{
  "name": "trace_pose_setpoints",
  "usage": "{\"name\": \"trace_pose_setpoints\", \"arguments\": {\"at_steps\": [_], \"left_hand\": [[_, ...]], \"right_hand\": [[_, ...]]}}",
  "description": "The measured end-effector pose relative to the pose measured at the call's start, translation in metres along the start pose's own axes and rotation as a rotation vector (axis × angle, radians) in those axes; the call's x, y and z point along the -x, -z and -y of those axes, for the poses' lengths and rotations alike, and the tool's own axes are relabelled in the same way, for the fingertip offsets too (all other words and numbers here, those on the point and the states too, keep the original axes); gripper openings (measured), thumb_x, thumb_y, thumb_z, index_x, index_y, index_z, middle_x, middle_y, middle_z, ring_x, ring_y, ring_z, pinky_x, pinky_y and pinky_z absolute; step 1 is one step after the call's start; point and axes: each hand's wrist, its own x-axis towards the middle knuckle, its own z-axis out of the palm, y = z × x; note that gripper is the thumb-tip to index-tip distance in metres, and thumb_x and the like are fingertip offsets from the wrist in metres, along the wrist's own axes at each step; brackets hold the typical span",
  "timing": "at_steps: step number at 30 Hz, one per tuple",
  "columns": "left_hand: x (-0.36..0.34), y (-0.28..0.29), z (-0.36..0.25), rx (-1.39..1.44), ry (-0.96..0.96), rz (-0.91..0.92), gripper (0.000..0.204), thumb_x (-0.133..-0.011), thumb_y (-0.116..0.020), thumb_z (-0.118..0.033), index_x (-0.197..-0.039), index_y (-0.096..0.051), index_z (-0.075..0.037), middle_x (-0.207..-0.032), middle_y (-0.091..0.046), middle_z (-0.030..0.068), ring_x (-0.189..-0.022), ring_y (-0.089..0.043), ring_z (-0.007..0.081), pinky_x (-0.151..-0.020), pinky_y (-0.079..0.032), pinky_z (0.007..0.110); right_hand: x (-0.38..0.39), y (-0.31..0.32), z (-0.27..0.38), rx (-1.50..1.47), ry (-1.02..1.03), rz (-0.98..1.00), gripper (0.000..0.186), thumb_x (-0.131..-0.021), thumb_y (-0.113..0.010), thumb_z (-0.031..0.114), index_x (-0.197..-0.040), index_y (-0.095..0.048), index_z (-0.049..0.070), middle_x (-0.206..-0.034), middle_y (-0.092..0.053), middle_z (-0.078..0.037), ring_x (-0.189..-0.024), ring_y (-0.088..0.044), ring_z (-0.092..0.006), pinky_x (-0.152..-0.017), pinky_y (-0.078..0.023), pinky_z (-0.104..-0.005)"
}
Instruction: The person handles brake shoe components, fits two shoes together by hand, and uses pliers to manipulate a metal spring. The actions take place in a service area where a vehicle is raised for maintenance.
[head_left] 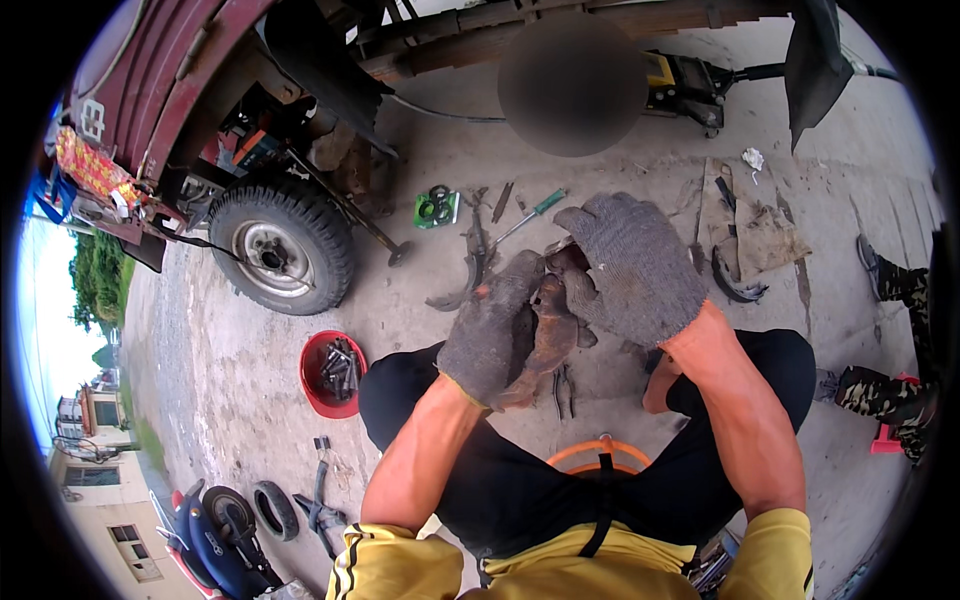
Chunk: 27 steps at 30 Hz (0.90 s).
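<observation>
We record a rusty curved metal part (pixel 550 335), possibly a brake shoe, held between both hands above the parted knees. The left hand (pixel 490 325) has its fingers curled closed around the part's left side; we judge this grip carries most of the weight. The right hand (pixel 635 270) meets the upper end, thumb bent in, fingers mostly extended; its contact is hidden, so we cannot tell how firmly it grips. Knitted gloves (pixel 655 255) presumably guard against rough metal. Below the fingers, pliers (pixel 562 378) lie on the concrete (pixel 400 300); just beyond the fingertips lies a green-handled screwdriver (pixel 547 204), both likely left within easy reach. Past the left fingers we note a curved shoe-like piece (pixel 474 262) and black rings (pixel 437 207). Right of the right fingers is sacking (pixel 770 240). Well left of the left fingers, a red bowl (pixel 310 388) holds bolts (pixel 340 368), probably to prevent scattering; beyond stands a truck wheel (pixel 335 240).
</observation>
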Motion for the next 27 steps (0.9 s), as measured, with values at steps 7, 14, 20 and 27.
{"name": "trace_pose_setpoints", "arguments": {"at_steps": [7,14,20,27], "left_hand": [[0.007,0.0,0.018,-0.044,-0.184,-0.001,0.02,-0.092,-0.065,-0.012,-0.111,-0.063,-0.007,-0.09,-0.071,0.0107,-0.077,-0.069,0.0222,-0.069,-0.053,0.036],[0.004,-0.006,0.019,1.357,0.578,0.082,0.023,-0.104,-0.057,-0.027,-0.11,-0.063,-0.006,-0.09,-0.069,0.0062,-0.077,-0.068,0.0193,-0.072,-0.058,0.032],[0.008,-0.01,0.03,1.283,0.545,0.028,0.026,-0.104,-0.057,-0.029,-0.109,-0.064,-0.004,-0.092,-0.068,0.0079,-0.075,-0.066,0.0168,-0.07,-0.059,0.031],[0.012,0.0,0.027,1.35,0.46,0.219,0.025,-0.102,-0.059,-0.027,-0.111,-0.064,-0.004,-0.093,-0.068,0.0046,-0.077,-0.065,0.0121,-0.07,-0.055,0.024]], "right_hand": [[0.003,-0.014,0.0,-0.086,0.054,-0.027,0.045,-0.073,-0.072,0.016,-0.115,-0.063,0.003,-0.099,-0.062,-0.016,-0.093,-0.06,-0.0368,-0.083,-0.049,-0.0474],[0.005,-0.011,0.0,-0.239,-0.048,0.026,0.041,-0.081,-0.07,0.017,-0.119,-0.063,0.004,-0.106,-0.065,-0.019,-0.094,-0.064,-0.0394,-0.083,-0.053,-0.0468],[0.002,-0.005,0.004,-0.178,-0.069,0.134,0.039,-0.084,-0.068,0.018,-0.12,-0.062,0.005,-0.106,-0.065,-0.019,-0.094,-0.065,-0.0398,-0.081,-0.054,-0.0469],[0.005,-0.009,-0.002,-0.13,0.003,0.132,0.036,-0.086,-0.067,0.02,-0.119,-0.063,0.006,-0.105,-0.065,-0.017,-0.097,-0.065,-0.0379,-0.082,-0.054,-0.0459]]}}
